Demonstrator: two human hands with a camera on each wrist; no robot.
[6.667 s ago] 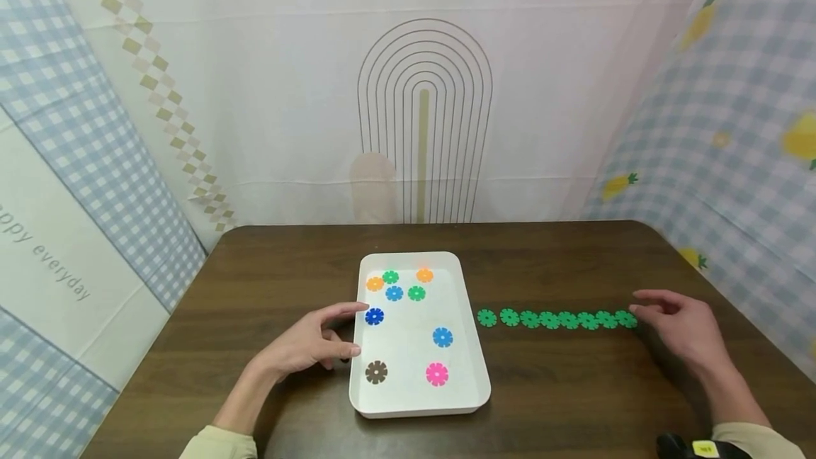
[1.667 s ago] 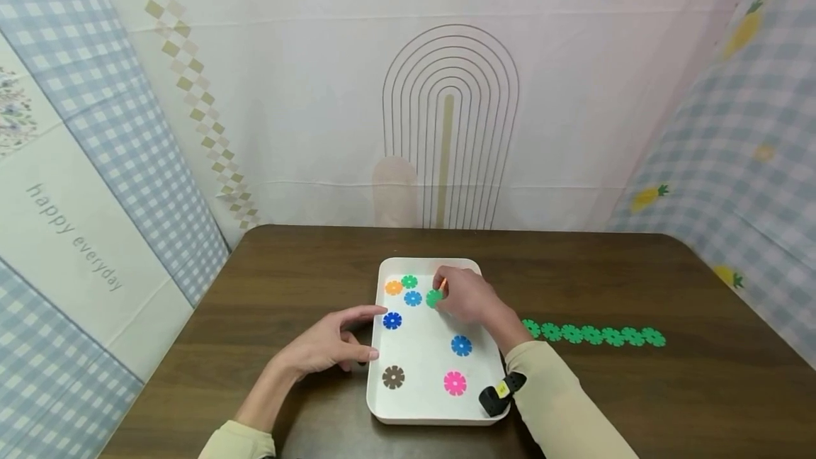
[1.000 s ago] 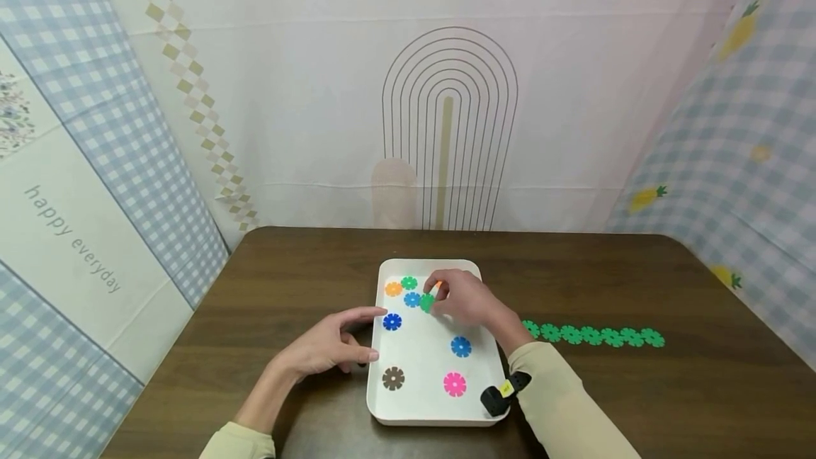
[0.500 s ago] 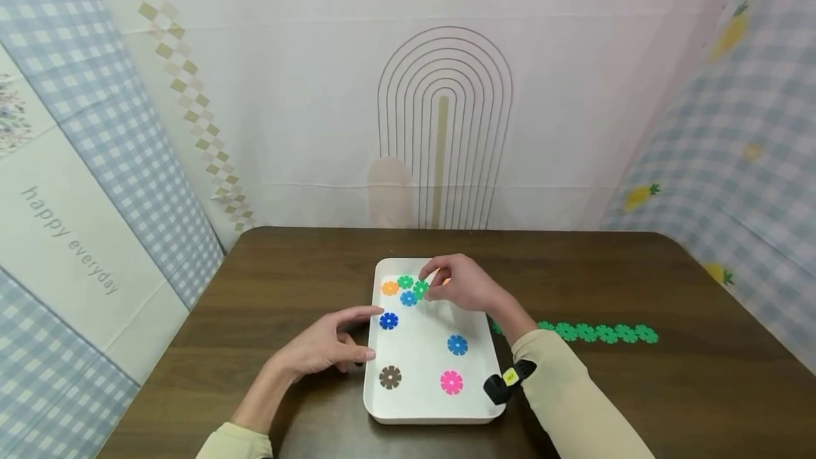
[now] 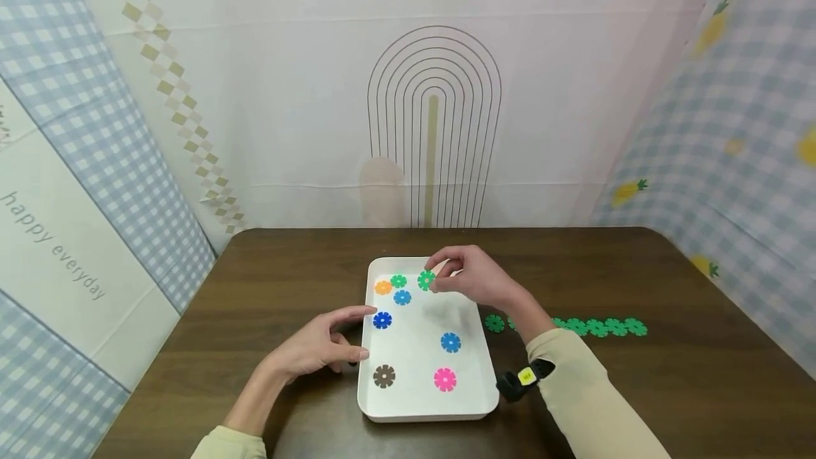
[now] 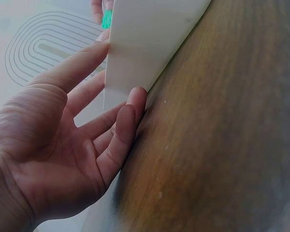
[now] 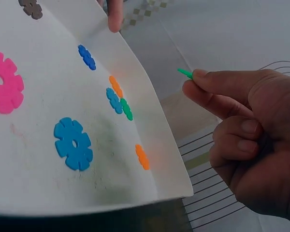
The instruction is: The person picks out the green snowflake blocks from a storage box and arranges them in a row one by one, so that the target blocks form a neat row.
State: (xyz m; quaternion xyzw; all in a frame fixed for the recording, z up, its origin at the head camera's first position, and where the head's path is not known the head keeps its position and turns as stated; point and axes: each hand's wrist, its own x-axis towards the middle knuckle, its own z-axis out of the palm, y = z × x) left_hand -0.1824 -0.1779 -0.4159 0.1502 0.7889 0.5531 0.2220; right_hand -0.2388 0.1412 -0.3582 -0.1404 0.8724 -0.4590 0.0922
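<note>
My right hand (image 5: 474, 275) pinches a green snowflake disc (image 5: 425, 280) between thumb and index finger. Its other fingers are curled, as the right wrist view shows, and it is raised over the far end of a white tray (image 5: 428, 416). My left hand (image 5: 319, 346) rests at the tray's left side, thumb and fingertips touching the rim and wall. Inside the tray lie an orange disc (image 5: 382, 287), a second green disc (image 5: 398, 280), dark blue (image 5: 382, 320), brown (image 5: 384, 376) and pink (image 5: 445, 380) discs, and two lighter blue ones. Another orange disc (image 7: 142, 157) shows in the right wrist view.
To the right of the tray, a row of several green discs (image 5: 596, 328) runs across the brown table (image 5: 306, 261). My right forearm hides part of that row. Patterned cloth (image 5: 306, 126) hangs behind the table and at both sides.
My right hand went from the right end of the green row to the tray, took hold of a green disc, and has lifted it slightly back and right. The left hand stays at the tray.
</note>
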